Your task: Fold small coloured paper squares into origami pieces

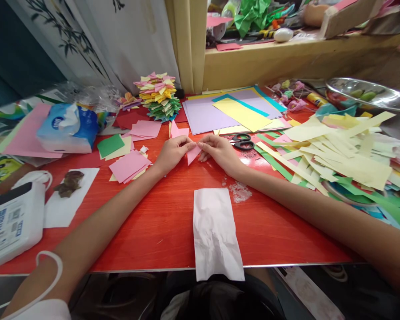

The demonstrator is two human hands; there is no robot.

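Note:
A small pink folded paper [194, 154] is pinched between my left hand [174, 154] and my right hand [222, 154], above the red table. Its point hangs down between the fingertips, which cover the top edge. Just behind my left hand lies another pink folded piece [178, 130]. Pink paper squares [128, 166] rest in a loose pile to the left of that hand. Black-handled scissors [242, 143] lie beyond my right wrist, their blades partly hidden. Farther back stands a tiered stack of folded paper pieces [158, 98] in pink, yellow and green.
Yellow and green paper strips [346, 151] heap up at the right, near a metal bowl [370, 91]. A tissue pack [68, 128] and a white box [16, 222] stand at the left. White paper [215, 226] overhangs the front edge. Coloured sheets [208, 116] lie at the back.

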